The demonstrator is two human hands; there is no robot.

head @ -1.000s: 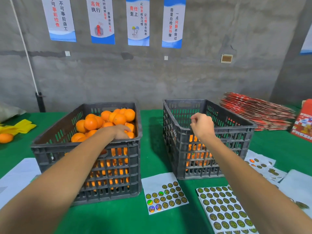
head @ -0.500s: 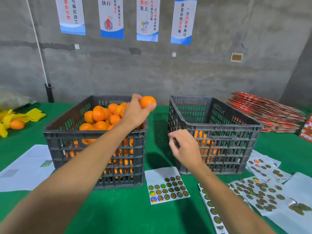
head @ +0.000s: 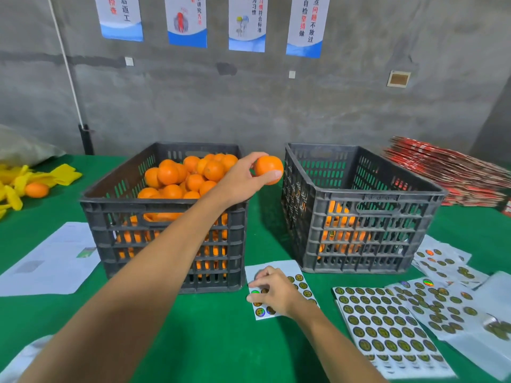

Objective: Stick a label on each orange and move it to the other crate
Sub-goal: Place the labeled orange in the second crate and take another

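Head view, body appearance only.

Two arms visible, both entering from the bottom edge of the frame. Both forearms bare from the frame edge to the wrist; no sleeve shows on either.

Left hand [head: 240, 178]: bare, no glove. No ring, watch or band visible on hand or wrist. Thumbnail visible, short and unpainted.

Right hand [head: 273, 293]: bare, no glove. No ring, watch or strap visible on hand or wrist. Seen from the back, knuckles facing the camera; nails not discernible.

No markings, tape or bandage on either arm. Rest of the person out of frame.
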